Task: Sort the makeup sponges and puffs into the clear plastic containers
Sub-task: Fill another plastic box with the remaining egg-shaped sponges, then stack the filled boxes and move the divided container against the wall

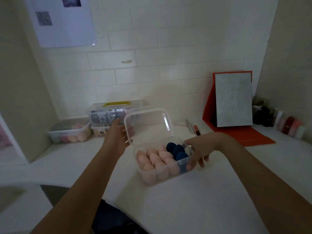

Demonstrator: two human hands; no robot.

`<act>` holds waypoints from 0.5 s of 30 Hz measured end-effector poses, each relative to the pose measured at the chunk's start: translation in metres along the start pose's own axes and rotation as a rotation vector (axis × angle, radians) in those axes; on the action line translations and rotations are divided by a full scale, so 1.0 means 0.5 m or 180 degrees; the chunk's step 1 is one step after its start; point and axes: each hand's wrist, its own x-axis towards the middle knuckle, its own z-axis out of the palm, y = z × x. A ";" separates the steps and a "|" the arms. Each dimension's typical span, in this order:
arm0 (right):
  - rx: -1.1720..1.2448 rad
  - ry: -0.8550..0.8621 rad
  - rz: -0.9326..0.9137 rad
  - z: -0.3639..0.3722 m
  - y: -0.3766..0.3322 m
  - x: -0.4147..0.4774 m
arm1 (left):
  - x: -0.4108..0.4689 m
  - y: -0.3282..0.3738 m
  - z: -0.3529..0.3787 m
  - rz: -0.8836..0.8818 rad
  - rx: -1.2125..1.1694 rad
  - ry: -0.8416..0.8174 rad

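Note:
A clear plastic container [184, 169] stands on the white counter in the middle of the view. Inside it lie several pale pink egg-shaped sponges [157, 160] and three dark blue sponges [177, 150] at its right end. Its clear lid [149, 123] is tilted up behind it. My left hand [118, 135] touches the lid's left edge with fingers extended. My right hand [198, 152] grips the container's right end, fingers curled down its side.
A second clear container [55, 133] with pink and peach sponges sits at back left. Beside it stand stacked clear boxes [104, 115], the top one with a yellow handle. A red-backed mirror stand [233, 100], pens [192, 126] and small bottles [280, 121] line the back right.

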 end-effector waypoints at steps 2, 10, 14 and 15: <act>0.0317 0.0047 -0.0105 0.006 -0.003 0.010 | -0.005 0.013 -0.007 0.0080 -0.0129 -0.0178; 0.0530 0.0559 -0.0305 0.021 -0.019 0.034 | -0.091 0.024 0.002 0.0746 0.3873 -0.1683; 0.0288 0.1117 -0.0457 0.024 -0.020 0.044 | -0.089 -0.023 0.027 0.0713 0.5490 -0.1547; 0.0121 0.1256 -0.0622 0.026 -0.020 0.046 | -0.083 -0.033 0.032 0.0701 0.5623 -0.1492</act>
